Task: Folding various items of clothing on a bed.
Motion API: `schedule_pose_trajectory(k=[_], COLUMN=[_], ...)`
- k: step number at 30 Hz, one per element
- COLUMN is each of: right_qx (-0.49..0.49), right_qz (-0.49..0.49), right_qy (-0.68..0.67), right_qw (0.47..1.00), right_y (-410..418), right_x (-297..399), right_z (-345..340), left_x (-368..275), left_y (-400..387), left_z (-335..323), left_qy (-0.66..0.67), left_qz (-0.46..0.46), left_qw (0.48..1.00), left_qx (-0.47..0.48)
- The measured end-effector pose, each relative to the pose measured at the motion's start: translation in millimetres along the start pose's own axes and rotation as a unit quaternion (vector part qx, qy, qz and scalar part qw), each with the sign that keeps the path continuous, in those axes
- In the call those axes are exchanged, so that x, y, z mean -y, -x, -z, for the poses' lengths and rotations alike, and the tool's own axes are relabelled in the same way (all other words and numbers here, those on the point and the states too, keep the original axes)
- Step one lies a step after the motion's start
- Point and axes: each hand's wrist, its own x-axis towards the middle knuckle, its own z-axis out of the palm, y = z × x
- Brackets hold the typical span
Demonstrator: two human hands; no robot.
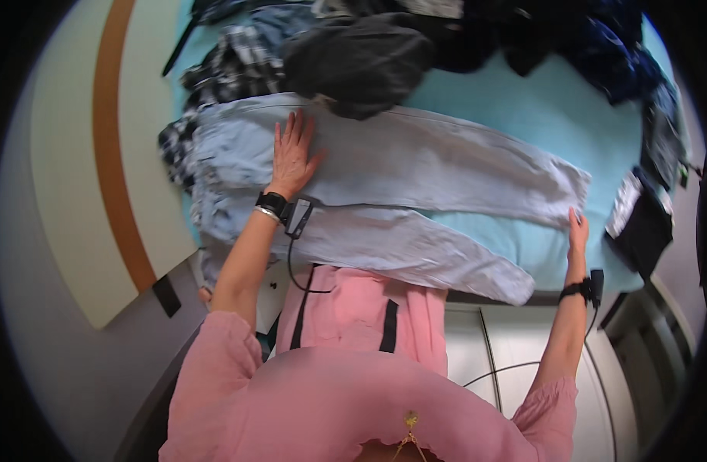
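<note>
A pair of light blue jeans (388,161) lies spread sideways over a bed, its waist at the left and its leg ends at the right. My left hand (294,151) rests flat on the upper part of the jeans, fingers apart. My right hand (578,226) is at the hem of the farther leg, its fingers and thumb pinching the hem's near corner. The nearer leg (411,242) lies slightly apart from the other and reaches the bed's front edge, close to my body.
A dark grey garment (356,60) overlaps the jeans' far edge. A black-and-white checked garment (232,69) lies at the left, dark clothes (607,58) along the far side, a black folded item (642,231) at the right. A cream headboard (70,144) stands left of the turquoise sheet (503,110).
</note>
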Motion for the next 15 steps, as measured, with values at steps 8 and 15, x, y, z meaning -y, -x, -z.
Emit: schedule_pose_trajectory(k=[8, 15], right_qx=[-0.192, 0.038], right_qz=[0.038, 0.236], right_qy=[0.157, -0.030], right_qw=[0.968, 0.970], right_y=[-18.4, 34.5], right_x=[23.9, 169.0], right_z=[3.5, -68.0], left_x=[97.3, 6.9], left_y=[-3.5, -68.0], left_z=[53.1, 41.4], left_qy=[-0.078, 0.563], left_qz=[0.122, 0.220], left_qw=[0.978, 0.795], left_qx=[-0.152, 0.060])
